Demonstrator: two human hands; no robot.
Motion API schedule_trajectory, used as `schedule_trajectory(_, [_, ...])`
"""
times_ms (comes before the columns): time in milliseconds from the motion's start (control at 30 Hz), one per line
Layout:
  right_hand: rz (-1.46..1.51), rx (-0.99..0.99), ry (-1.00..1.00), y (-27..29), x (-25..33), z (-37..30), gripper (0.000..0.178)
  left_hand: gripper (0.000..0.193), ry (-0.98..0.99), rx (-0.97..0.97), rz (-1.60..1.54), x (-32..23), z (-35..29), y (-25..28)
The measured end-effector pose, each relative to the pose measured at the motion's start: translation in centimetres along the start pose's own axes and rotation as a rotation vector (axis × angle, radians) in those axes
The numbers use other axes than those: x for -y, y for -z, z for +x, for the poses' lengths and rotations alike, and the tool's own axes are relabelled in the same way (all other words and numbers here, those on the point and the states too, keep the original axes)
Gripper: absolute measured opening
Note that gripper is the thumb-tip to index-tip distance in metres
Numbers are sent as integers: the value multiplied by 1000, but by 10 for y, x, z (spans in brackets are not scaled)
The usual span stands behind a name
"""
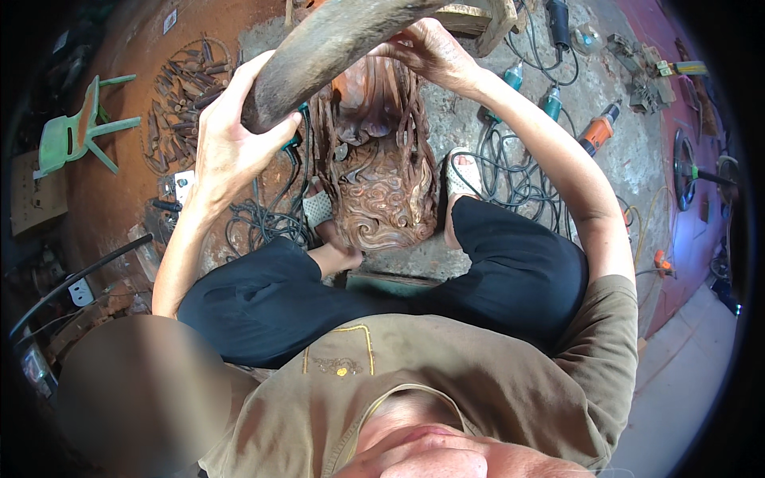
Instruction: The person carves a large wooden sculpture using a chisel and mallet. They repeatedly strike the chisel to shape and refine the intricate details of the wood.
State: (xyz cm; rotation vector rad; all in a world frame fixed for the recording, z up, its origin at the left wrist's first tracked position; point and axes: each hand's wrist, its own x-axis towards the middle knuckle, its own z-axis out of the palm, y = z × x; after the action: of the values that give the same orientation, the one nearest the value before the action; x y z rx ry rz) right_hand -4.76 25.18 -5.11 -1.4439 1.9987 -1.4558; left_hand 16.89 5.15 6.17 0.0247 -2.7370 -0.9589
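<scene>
A thick, curved grey-brown piece (335,48), of wood or horn by its look, slants across the top in front of me. My left hand (235,131) grips its lower left end, thumb on the near side. Farther up and to the right, my right hand (430,56) holds its underside, fingertips partly hidden. Below it, between my feet, stands a carved brown wooden piece (382,187) with swirling relief and a smooth reddish upper part. The curved piece covers some of the carving's top.
Tangled cables (518,171) and teal power tools (552,103) lie right of the carving, with an orange tool (599,129) beyond. At left are a pile of chisel-like handled tools (187,99) and a small green chair (80,131). A wooden stand (478,20) is at the far edge.
</scene>
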Motion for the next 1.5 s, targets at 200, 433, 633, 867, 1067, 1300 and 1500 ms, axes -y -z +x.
schedule_trajectory(200, [1063, -151, -234, -16, -42, 1, 49, 69, -46, 19, 36, -4, 5, -2])
schedule_trajectory(433, [-221, -87, 213, 0, -23, -9, 42, 69, -76, 11, 56, -2, 3, 0])
schedule_trajectory(633, [66, -74, 60, -8, -37, -8, 45, 68, -83, 19, 64, -9, 5, 5])
schedule_trajectory(867, [935, -99, -229, -22, -43, -10, 43, 69, -94, 26, 96, -10, 5, 7])
schedule_trajectory(1067, [-11, -5, -73, 0, -38, -23, 26, 70, -84, 41, 59, -14, 4, 9])
schedule_trajectory(1300, [-258, -35, 33, 0, -58, -29, 28, 66, -89, 66, 19, -12, 1, 6])
schedule_trajectory(1500, [-352, -54, 141, 2, -75, -36, 28, 64, -90, 75, 23, -13, 1, 6])
